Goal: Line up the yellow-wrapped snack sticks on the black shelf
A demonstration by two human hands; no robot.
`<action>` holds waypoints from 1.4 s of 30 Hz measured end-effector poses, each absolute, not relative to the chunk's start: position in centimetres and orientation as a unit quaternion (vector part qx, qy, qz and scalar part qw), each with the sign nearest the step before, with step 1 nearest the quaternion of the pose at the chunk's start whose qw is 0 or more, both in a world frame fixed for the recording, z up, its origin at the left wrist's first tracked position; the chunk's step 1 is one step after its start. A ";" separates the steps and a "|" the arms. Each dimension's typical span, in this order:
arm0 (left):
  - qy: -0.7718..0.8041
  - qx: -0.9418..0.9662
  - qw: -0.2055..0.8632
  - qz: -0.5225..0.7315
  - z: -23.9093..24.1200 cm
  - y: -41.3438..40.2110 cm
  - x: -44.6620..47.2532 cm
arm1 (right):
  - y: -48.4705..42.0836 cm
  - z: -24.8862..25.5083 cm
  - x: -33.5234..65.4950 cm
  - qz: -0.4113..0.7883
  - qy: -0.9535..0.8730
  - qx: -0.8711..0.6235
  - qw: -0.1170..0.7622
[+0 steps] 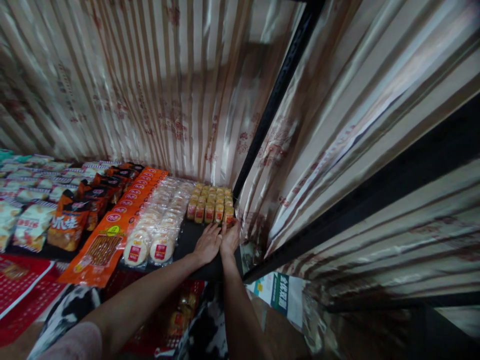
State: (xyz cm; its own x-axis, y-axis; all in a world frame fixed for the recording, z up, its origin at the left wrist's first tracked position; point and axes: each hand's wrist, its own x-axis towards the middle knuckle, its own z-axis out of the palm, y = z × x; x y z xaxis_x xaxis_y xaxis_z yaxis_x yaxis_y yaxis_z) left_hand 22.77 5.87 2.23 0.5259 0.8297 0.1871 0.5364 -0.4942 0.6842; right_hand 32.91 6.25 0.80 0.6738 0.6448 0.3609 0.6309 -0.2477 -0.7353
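Observation:
On the dark shelf (186, 240), small yellow snack packets (210, 200) with red labels stand in tight rows at the back right corner. My left hand (209, 243) lies low in front of them, its fingers stretched toward the front row and nothing visible in it. Right beside it, my right hand (230, 240) has its fingers around the lower part of the front packet at the right end (228, 215). The two hands nearly touch. Left of the yellow packets run two columns of clear-wrapped round crackers (162, 247).
Flat orange snack bags (99, 255), upright orange-black bags (69, 222) and pale bags (33, 225) fill the shelf leftward. Red baskets (22, 295) stand below. A black post (272, 115) rises at the corner before striped curtains (195, 110); a black rail (360, 200) runs right.

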 end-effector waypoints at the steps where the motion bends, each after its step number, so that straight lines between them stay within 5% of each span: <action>1: 0.412 0.828 0.283 0.256 2.2 5.9 22.7 | 6.3 0.8 33.0 0.006 -0.405 -0.787 0.465; 42: 0.471 0.801 0.298 0.217 4.6 2.6 21.6 | 6.9 -2.1 34.3 0.041 -0.493 -0.731 0.470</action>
State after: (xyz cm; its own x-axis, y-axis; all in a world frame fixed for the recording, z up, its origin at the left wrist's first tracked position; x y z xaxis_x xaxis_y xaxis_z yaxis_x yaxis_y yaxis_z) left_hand 21.63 2.59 4.61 0.4616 0.8847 0.0657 0.6262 -0.3774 0.6822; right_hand 34.33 6.94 -2.05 0.5114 0.7590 0.4029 0.6821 -0.0735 -0.7275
